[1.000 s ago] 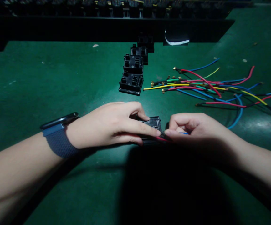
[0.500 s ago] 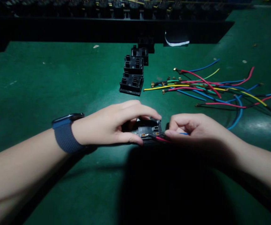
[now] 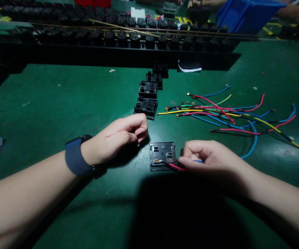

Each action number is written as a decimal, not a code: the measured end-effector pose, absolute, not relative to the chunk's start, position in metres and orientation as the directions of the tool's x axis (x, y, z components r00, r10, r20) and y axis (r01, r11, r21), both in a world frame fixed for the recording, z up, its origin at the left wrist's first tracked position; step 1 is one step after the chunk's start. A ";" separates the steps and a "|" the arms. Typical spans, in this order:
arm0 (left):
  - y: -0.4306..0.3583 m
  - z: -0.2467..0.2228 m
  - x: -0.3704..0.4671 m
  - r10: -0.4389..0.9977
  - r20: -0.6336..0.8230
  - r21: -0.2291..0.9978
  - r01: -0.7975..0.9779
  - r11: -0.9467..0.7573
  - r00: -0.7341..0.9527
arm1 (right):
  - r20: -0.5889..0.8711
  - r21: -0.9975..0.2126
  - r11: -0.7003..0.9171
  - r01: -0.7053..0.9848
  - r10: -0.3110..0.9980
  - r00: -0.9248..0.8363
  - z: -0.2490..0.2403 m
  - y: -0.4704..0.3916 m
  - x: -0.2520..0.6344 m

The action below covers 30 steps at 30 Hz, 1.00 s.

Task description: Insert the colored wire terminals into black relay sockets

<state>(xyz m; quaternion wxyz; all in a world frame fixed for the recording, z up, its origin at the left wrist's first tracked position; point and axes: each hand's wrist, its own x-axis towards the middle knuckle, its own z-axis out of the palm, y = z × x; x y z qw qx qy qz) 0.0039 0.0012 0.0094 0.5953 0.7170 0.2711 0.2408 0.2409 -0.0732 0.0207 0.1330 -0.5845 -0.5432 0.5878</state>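
A black plastic panel [image 3: 162, 152] with small upright slots lies on the green table between my hands. Two brass terminals sit in its near slots, with a red wire [image 3: 176, 167] and a blue wire [image 3: 198, 161] running toward my right hand. My right hand [image 3: 203, 155], at the panel's right edge, is closed in a pinch on these wires. Up and to the left of the panel, apart from it, my left hand [image 3: 125, 135] is curled closed. Its fingers hide whatever may be inside. A row of similar black panels [image 3: 146, 106] stretches away beyond it.
Loose red, blue, yellow and green wires [image 3: 216, 112] with brass ends lie to the right. Across the back stands a long black rack [image 3: 100, 57] of dark parts. Behind it are a blue bin [image 3: 248, 15] and part of another person's arm [image 3: 298, 13].
My left hand has let go of the black panel and moved left, its fingers curling in. My right hand keeps its pinch on the wires. The view has tilted up.
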 end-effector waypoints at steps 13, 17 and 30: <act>0.003 0.009 -0.001 0.670 0.018 0.957 0.182 -0.226 0.742 | -0.413 -0.828 -0.159 0.538 0.821 -0.394 0.022 -0.071 0.238; 0.003 0.010 0.000 0.673 0.006 0.962 0.180 -0.206 0.739 | -0.187 -0.741 0.167 0.650 0.879 -0.438 0.013 -0.078 0.238; -0.001 0.007 0.005 0.769 -0.029 0.995 0.089 -0.037 0.639 | 0.067 -0.663 0.384 0.643 0.885 -0.460 0.012 -0.078 0.241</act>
